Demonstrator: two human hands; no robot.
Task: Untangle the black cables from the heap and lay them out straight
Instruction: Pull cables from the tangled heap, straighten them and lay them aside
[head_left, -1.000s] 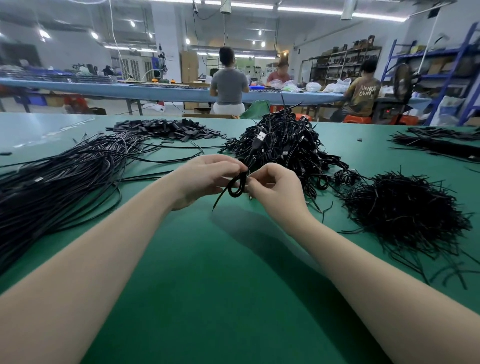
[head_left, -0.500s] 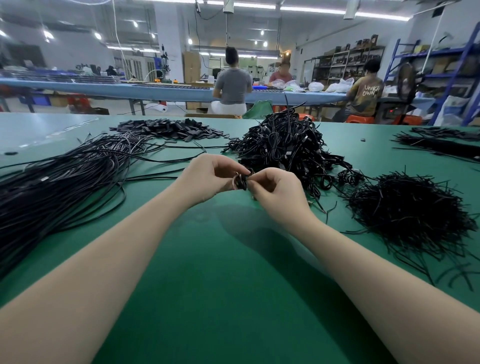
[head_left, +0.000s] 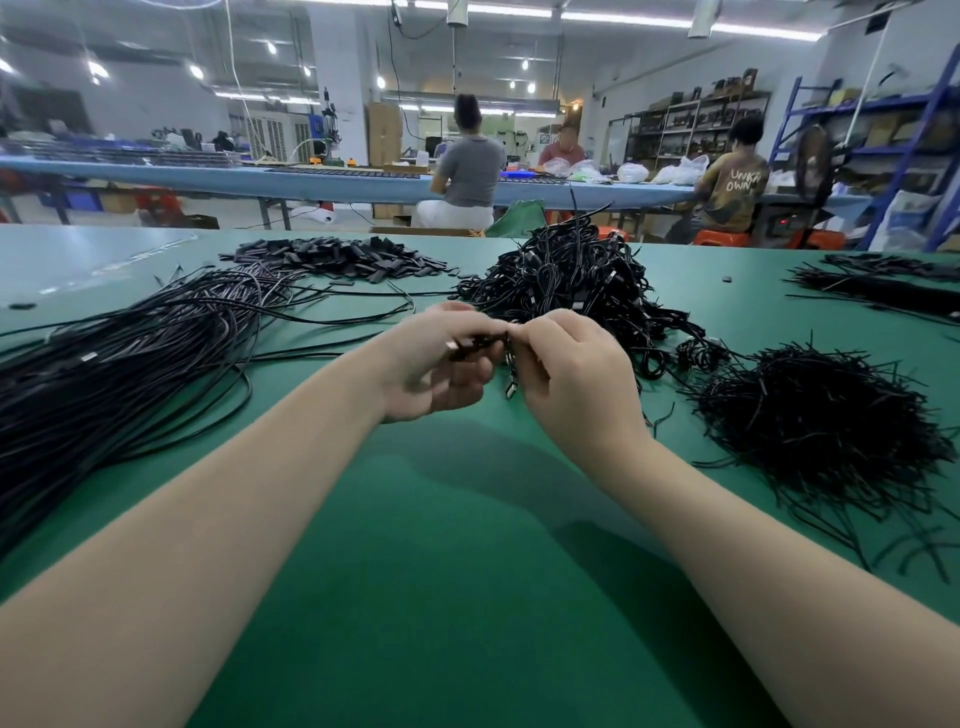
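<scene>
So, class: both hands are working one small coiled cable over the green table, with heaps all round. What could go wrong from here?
1. The cable is bunched between the left hand and right hand; pulling hard might tighten the tangle.
2. Its plug dangles near the tangled heap and might snag there.
3. Laid carelessly, it could mix into the straight cables or the ties.
</scene>
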